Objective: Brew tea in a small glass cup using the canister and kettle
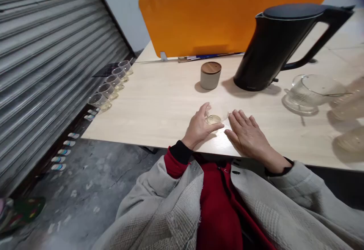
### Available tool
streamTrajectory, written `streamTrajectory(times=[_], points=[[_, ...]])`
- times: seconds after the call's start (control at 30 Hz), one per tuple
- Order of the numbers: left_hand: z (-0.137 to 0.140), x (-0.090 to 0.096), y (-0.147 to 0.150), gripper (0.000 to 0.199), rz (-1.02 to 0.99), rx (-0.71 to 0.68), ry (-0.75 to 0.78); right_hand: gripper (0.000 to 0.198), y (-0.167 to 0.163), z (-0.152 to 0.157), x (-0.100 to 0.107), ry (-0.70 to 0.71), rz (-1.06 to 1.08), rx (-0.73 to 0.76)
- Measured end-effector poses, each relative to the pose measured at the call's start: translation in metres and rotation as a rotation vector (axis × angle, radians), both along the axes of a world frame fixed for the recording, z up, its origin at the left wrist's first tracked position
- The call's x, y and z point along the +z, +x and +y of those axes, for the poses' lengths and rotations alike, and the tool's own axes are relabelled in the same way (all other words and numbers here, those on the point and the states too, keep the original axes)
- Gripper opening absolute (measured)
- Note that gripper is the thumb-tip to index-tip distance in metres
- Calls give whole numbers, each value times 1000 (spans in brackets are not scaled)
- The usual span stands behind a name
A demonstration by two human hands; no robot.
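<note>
My left hand point(199, 126) is closed round the side of a small clear glass cup point(216, 114), thumb in front and fingers behind. A little pale yellow liquid shows at the bottom of the cup, which is upright at the table's near side. To its right, my right hand point(248, 135) is stretched out flat, palm down, with its fingertips close to the cup; whether they touch it I cannot tell. Beyond the hands stands a grey canister point(209, 80) with a wooden lid.
A large black kettle point(263, 53) stands right of the canister. Farther right are a glass pitcher point(318, 89) and more blurred clear glassware point(351, 140). Several glass cups point(106, 91) line the table's left edge. An orange divider point(199, 19) borders the back of the wooden table point(153, 98).
</note>
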State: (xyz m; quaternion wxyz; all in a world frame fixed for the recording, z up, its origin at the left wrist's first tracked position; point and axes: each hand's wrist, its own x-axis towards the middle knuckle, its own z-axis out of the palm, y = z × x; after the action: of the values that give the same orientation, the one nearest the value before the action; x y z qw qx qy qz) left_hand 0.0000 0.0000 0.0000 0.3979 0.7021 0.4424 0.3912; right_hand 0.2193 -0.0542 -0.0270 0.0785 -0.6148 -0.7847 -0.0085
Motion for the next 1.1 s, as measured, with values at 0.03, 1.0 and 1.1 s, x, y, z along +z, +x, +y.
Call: streamTrajectory(times=[0.03,1.0,1.1], points=[[1,-1,1,88,-37,-1,-2,73,0,0,-1,15,-3,3],[2,4,-397,54,-86,1213,215,99,-2,-4,12,-47,-119,48],[14,-2,-415,52,-111,1220,205,98,-2,-4,12,-34,-118,59]])
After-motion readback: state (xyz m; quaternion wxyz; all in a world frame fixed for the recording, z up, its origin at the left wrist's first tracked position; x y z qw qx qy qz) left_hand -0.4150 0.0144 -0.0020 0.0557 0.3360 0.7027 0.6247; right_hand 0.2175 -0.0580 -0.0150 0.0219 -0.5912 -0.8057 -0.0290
